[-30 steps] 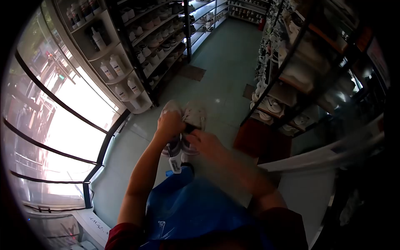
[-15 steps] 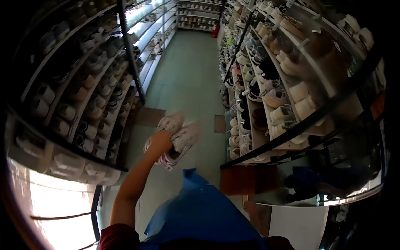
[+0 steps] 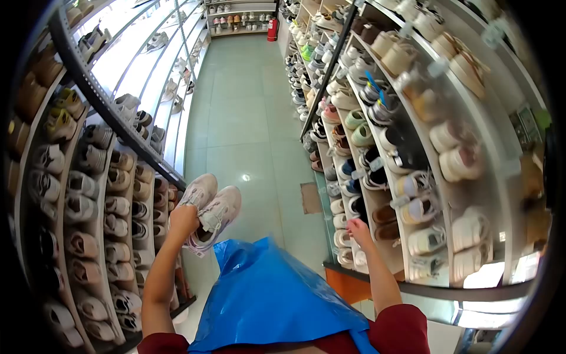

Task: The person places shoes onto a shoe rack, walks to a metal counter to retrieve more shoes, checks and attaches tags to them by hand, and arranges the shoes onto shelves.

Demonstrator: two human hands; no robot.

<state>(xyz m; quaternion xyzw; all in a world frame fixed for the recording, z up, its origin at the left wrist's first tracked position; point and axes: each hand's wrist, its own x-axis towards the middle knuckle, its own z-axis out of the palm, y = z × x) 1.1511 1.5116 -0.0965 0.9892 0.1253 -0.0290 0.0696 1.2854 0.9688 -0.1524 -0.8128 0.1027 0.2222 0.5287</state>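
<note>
My left hand (image 3: 184, 220) is closed on a pair of pale sneakers (image 3: 217, 211), gripping them near the heel openings. They are whitish with pinkish sides and light laces, and their toes point up the aisle. A small tag hangs at the heel end. My right hand (image 3: 358, 231) is raised beside the right-hand shelves, its fingers curled together with nothing visible in them. Close by it in view are light shoes (image 3: 342, 238) on a lower shelf. A blue plastic apron (image 3: 277, 295) covers my front.
Shelves full of shoes line both sides: the left rack (image 3: 106, 206) and the right rack (image 3: 407, 177). Between them a green tiled floor (image 3: 236, 124) runs to a far shelf (image 3: 239, 29) and a red fire extinguisher (image 3: 272, 29). A brown patch (image 3: 310, 198) marks the floor.
My view has swung toward the right and brightened. The left hand with the sneakers now appears farther left and nearer my body. My right hand has come up into view by the right rack.
</note>
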